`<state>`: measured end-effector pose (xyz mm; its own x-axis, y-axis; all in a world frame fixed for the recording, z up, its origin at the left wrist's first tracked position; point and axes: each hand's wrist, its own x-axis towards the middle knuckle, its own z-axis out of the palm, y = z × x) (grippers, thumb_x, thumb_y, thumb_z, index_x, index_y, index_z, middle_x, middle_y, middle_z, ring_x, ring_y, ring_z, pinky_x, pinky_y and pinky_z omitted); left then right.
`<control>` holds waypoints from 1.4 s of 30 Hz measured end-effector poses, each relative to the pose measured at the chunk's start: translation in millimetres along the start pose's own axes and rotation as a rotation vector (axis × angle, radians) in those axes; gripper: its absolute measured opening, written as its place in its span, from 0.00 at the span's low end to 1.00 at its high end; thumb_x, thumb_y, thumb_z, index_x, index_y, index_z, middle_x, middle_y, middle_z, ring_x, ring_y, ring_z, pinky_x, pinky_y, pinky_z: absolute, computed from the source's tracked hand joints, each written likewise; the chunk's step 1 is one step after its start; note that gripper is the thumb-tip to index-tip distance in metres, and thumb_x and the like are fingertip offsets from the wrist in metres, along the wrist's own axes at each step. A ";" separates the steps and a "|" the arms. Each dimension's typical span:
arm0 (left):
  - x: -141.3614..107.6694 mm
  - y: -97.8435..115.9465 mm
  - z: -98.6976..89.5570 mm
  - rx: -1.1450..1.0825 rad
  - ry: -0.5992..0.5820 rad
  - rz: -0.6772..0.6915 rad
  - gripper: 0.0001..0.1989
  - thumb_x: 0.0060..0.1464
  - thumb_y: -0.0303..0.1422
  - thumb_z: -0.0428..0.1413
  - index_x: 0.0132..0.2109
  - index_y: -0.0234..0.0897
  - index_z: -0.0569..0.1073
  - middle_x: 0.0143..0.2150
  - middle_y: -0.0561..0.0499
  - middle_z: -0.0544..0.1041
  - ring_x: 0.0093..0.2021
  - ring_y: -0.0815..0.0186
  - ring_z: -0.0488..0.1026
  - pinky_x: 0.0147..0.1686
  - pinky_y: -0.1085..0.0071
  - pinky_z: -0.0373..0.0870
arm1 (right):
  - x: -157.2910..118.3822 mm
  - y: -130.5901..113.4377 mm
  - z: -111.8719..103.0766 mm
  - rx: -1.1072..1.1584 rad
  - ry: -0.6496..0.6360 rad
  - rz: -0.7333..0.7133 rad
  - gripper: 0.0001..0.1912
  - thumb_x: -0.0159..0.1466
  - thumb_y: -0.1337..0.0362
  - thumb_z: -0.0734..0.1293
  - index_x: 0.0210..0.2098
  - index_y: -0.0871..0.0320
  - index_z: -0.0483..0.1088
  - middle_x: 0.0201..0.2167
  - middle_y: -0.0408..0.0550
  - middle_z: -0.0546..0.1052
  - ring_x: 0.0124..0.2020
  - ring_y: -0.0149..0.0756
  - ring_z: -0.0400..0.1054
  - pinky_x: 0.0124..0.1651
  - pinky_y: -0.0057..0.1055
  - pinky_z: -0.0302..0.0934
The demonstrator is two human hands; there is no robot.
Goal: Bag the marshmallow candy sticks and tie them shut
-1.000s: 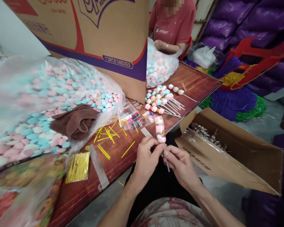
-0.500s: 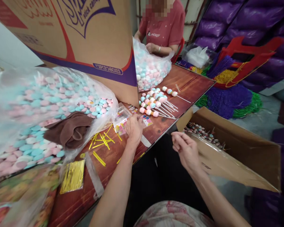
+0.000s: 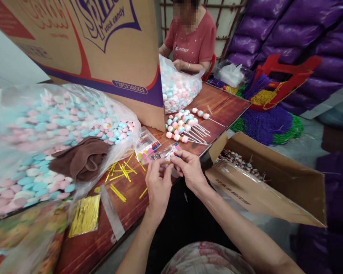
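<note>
My left hand (image 3: 158, 182) and my right hand (image 3: 190, 169) meet over the table's near edge, fingertips pinched together. Between them is a small printed clear plastic bag (image 3: 169, 152), partly hidden by my fingers. More flat printed bags (image 3: 148, 142) lie on the table just beyond. Skewers of pastel candies (image 3: 178, 127) on white sticks are heaped behind my hands, sticks pointing right. One candy skewer (image 3: 201, 113) lies apart from the heap. Loose yellow twist ties (image 3: 122, 170) are scattered left of my left hand, and a pack of twist ties (image 3: 85, 215) lies nearer me.
A big bag of loose candies (image 3: 74, 110) with a brown cloth (image 3: 80, 160) on it fills the left. A tall carton (image 3: 103, 61) stands behind. At right, an open box (image 3: 288, 182) contains wrapped skewers. A co-worker (image 3: 190, 42) sits across, by another candy bag (image 3: 183, 87).
My right hand has moved left from beside the open box to meet my left hand. The bag is now between both hands. The view has shifted slightly.
</note>
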<state>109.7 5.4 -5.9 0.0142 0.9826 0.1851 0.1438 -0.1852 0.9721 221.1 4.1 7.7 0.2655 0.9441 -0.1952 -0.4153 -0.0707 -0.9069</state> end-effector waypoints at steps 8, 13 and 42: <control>5.0 5.1 -12.6 -1.030 -0.055 -0.786 0.17 0.43 0.36 0.71 0.40 0.35 0.79 0.39 0.50 0.78 0.34 0.72 0.73 0.32 0.78 0.70 | -15.2 -6.4 4.8 -0.124 -0.172 -0.052 0.11 0.58 0.59 0.70 0.27 0.60 0.68 0.22 0.39 0.68 0.21 0.25 0.58 0.25 0.24 0.53; 7.5 8.1 -9.2 -0.904 0.107 -0.631 0.15 0.34 0.29 0.73 0.31 0.32 0.79 0.31 0.53 0.76 0.27 0.76 0.68 0.26 0.81 0.67 | -18.5 -4.4 4.6 -0.333 -0.135 -0.199 0.18 0.64 0.58 0.66 0.21 0.59 0.61 0.19 0.37 0.61 0.22 0.25 0.52 0.26 0.25 0.49; 19.8 -1.5 -22.3 -0.943 0.422 -0.755 0.07 0.52 0.31 0.66 0.34 0.34 0.76 0.30 0.54 0.77 0.29 0.74 0.73 0.34 0.75 0.68 | 58.1 5.3 -65.5 -1.741 0.331 -0.572 0.07 0.68 0.65 0.63 0.41 0.57 0.73 0.39 0.51 0.74 0.40 0.42 0.63 0.36 0.34 0.51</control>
<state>87.7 24.9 -0.4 -0.1025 0.7989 -0.5927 -0.7778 0.3070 0.5484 291.3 37.6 -32.9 0.2599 0.8913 0.3715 0.9640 -0.2175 -0.1527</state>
